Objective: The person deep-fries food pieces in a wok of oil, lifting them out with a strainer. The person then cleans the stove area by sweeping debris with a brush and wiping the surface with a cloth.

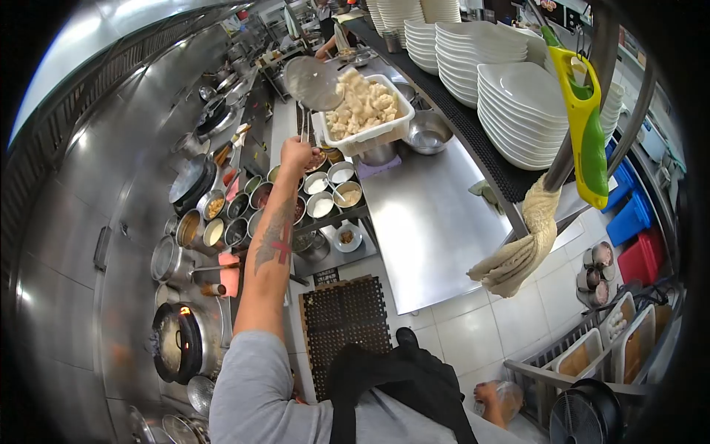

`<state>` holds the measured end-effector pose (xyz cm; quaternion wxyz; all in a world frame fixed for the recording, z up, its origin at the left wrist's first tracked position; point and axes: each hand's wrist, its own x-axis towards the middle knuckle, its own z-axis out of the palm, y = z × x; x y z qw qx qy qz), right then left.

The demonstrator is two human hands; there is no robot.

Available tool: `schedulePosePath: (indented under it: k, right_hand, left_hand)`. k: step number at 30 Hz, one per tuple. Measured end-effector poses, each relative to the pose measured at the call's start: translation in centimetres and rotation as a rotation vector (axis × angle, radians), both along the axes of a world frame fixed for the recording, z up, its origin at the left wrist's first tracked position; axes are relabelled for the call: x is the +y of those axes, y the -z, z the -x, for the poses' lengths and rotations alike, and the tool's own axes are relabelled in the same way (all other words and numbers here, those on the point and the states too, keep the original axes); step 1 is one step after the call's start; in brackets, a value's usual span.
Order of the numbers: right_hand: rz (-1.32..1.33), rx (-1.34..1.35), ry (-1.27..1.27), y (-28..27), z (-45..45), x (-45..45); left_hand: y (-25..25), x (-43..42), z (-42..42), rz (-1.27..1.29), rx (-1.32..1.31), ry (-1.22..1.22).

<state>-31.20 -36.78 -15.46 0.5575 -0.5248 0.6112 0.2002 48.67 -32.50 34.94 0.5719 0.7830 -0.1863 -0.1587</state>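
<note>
My left hand [298, 154] reaches forward, closed around the handle of a round mesh strainer [305, 83]. The strainer is tilted over the left side of a white plastic tub [373, 140]. Pale, lumpy food pieces [364, 103] are heaped in the tub, and some are at the strainer's edge. Low at the right, my right hand [489, 397] has curled fingers at a see-through, bag-like thing [509, 398], whose exact kind I cannot make out.
Left stands a wok [174, 342] on the stove, with pots nearby. Below the tub are several ingredient pots [320, 205]. Stacked white plates [521, 111] fill the shelf; a cloth [536, 222] and a yellow-green peeler-like tool [584, 126] hang nearby. A person works far back.
</note>
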Motion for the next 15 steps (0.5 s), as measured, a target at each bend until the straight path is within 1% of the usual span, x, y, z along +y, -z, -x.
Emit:
schedulePosePath:
  k: [1, 2, 3, 4, 6, 7, 8, 9, 10, 11, 12, 13, 14, 15]
  right_hand:
    - [-0.06, -0.011, 0.029, 0.5, 0.3, 0.6]
    - [-0.062, -0.011, 0.028, -0.4, -0.5, 0.9]
    - [-0.08, 0.0, 0.032, -1.2, -1.7, 1.1]
    - [-0.097, 0.012, 0.033, -2.2, -3.1, 0.8]
    - [-0.087, -0.028, 0.012, -3.1, -5.8, -0.5]
    - [-0.078, -0.069, -0.009, -3.4, -7.2, -1.3]
    - [-0.077, -0.062, -0.045, -3.5, -8.5, -2.0]
    - [-0.067, -0.111, -0.065, -3.5, -10.1, -2.7]
    - [-0.059, -0.16, -0.1, -3.6, -12.1, -3.4]
    - [-0.133, -0.229, -0.108, -1.4, -13.3, -4.4]
    - [-0.161, -0.22, -0.16, -1.9, -15.5, -4.6]
    - [-0.149, -0.254, -0.218, -2.4, -17.8, -4.5]
    - [-0.147, -0.283, -0.277, -3.1, -19.6, -4.3]
    - [-0.117, -0.341, -0.489, -3.8, -21.5, -4.6]
  left_hand:
    - [-0.1, 0.2, 0.3, 0.116, 0.119, -0.067]
    - [-0.1, 0.4, 0.4, 0.232, 0.239, -0.132]
    - [0.6, 1.4, -0.9, 0.232, 0.297, -0.063]
    - [0.6, 1.6, -0.9, 0.233, 0.298, -0.066]
    - [0.7, 3.8, -0.3, 0.428, 0.639, -0.098]
    - [0.7, 5.3, 0.5, 0.507, 0.747, -0.001]
    - [2.3, 7.2, -0.6, 0.614, 0.888, 0.086]
    - [4.3, 9.6, -1.2, 0.768, 1.08, 0.17]
    - [5.6, 11.8, -0.2, 0.938, 1.254, 0.254]
    - [6.2, 14.0, 1.9, 0.976, 1.198, 0.239]
    - [5.8, 16.4, 4.8, 0.965, 1.206, 0.279]
    - [6.6, 19.2, 7.2, 1.021, 1.101, 0.383]
    - [8.5, 22.4, 9.2, 1.009, 0.955, 0.186]
    - [7.2, 24.4, 13.2, 0.992, 0.748, 0.036]
